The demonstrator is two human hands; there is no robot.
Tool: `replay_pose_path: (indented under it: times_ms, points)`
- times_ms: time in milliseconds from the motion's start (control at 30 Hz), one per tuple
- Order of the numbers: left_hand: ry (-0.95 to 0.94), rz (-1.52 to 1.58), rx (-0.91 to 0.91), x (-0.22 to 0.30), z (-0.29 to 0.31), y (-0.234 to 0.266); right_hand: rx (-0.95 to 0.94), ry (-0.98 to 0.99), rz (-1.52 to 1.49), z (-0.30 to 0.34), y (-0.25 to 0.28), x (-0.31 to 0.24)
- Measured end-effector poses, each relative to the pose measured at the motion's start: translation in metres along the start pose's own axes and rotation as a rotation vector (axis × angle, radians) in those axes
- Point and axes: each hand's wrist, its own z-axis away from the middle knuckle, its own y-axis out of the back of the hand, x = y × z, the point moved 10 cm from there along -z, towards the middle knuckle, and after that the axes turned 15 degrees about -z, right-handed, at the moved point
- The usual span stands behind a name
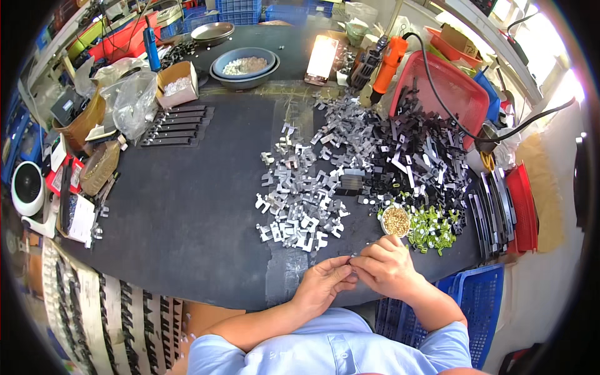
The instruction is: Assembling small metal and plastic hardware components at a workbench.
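My left hand (324,286) and my right hand (386,265) meet above the near edge of the dark table. Both are closed, fingertips pinched together around something small that I cannot make out. Just beyond my right hand stands a small round tub of tiny brass-coloured parts (395,221). Beside it lies a heap of yellow-green small parts (432,229). Ahead of my left hand spreads a pile of silvery metal clips (306,212). Farther right, black parts (431,150) are heaped up.
An orange electric screwdriver (390,62) with a black cable stands near a tilted red basket (447,81). At the back are a blue bowl of white pieces (270,57) and a lit phone-like screen (322,56). Black strips (178,125) lie left; a white fan (28,187) sits at far left.
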Motion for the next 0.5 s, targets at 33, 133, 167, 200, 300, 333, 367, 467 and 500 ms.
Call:
replay_pose_path:
  times_ms: [33,133,167,200,300,333,367,467,500]
  points:
    - [-0.003,0.024,-0.022,0.003,0.0,-0.004,-0.006,0.009,0.007,-0.002,0.002,-0.001]
    - [-0.009,0.078,-0.056,-0.008,0.001,-0.005,-0.012,-0.011,-0.012,0.006,-0.001,0.003]
    - [0.005,0.11,-0.069,-0.011,0.002,-0.006,-0.015,-0.026,-0.023,0.009,-0.002,0.003]
    - [0.007,0.116,-0.099,-0.008,0.001,-0.007,-0.008,-0.018,-0.024,0.01,-0.002,0.003]
    - [0.022,0.134,-0.108,-0.012,0.002,-0.009,0.009,-0.046,-0.044,0.012,-0.004,0.007]
    - [0.036,0.132,-0.106,-0.011,0.0,-0.007,0.027,-0.052,-0.051,0.011,-0.003,0.009]
    - [0.034,0.12,-0.117,-0.007,-0.003,-0.007,0.042,-0.068,-0.06,0.011,-0.002,0.013]
    - [0.065,0.076,-0.078,-0.002,-0.011,-0.001,0.084,-0.046,-0.097,0.005,-0.001,0.026]
    - [0.054,0.006,-0.015,0.004,-0.006,-0.002,0.122,-0.054,-0.13,0.007,0.003,0.026]
